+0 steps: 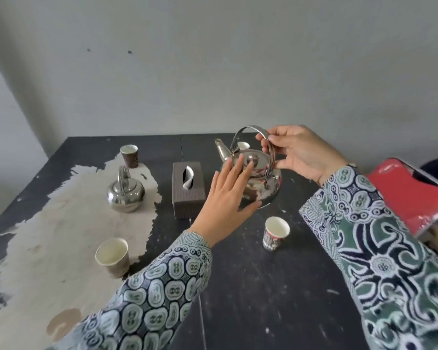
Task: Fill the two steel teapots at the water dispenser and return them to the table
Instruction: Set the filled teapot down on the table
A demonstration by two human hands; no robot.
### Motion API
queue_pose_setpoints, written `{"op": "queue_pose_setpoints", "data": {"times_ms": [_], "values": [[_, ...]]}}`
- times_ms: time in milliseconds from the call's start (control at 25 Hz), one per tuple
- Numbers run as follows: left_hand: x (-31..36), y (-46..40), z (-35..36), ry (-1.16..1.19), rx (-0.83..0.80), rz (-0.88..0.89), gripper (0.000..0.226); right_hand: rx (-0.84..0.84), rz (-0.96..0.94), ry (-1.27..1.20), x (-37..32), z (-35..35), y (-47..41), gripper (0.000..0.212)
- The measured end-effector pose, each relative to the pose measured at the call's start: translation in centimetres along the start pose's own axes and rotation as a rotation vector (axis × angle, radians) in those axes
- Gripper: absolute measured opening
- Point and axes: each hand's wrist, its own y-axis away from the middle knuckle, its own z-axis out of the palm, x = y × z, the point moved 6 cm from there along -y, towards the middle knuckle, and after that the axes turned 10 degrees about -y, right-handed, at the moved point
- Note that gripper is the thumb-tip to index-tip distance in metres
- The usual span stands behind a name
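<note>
A large steel teapot point(261, 184) with a knobbed lid and upright bail handle stands on the dark table point(250, 286), spout toward the far left. My right hand point(301, 154) pinches the right side of its handle. My left hand point(226, 198) lies flat against the pot's near left side, fingers spread, fingertips at the lid's edge. A smaller round steel teapot point(125, 194) stands to the left on a worn pale patch, untouched.
A brown tissue box point(187, 189) sits between the two teapots. Paper cups stand at the far left point(129, 155), near left point(113, 256), near right point(276, 232) and behind the large pot point(243, 145). A red phone-like object point(410, 195) is at the right edge. A grey wall backs the table.
</note>
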Motion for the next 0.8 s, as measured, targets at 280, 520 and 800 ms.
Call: {"op": "queue_pose_setpoints", "data": {"times_ms": [280, 520, 800], "values": [[-4.2, -8.2, 8.9, -0.121, -0.224, -0.028, 0.07, 0.14, 0.076, -0.04, 5.9, -7.8, -8.8, 0.022], [-6.5, -9.5, 18.8, -0.132, -0.474, -0.125, 0.07, 0.318, 0.212, -0.123, 16.1, -12.0, -13.4, 0.017], [-8.3, -10.0, 25.3, -0.156, -0.684, -0.124, 0.072, 0.374, 0.307, -0.151, 21.6, -14.2, -17.8, 0.017]]}}
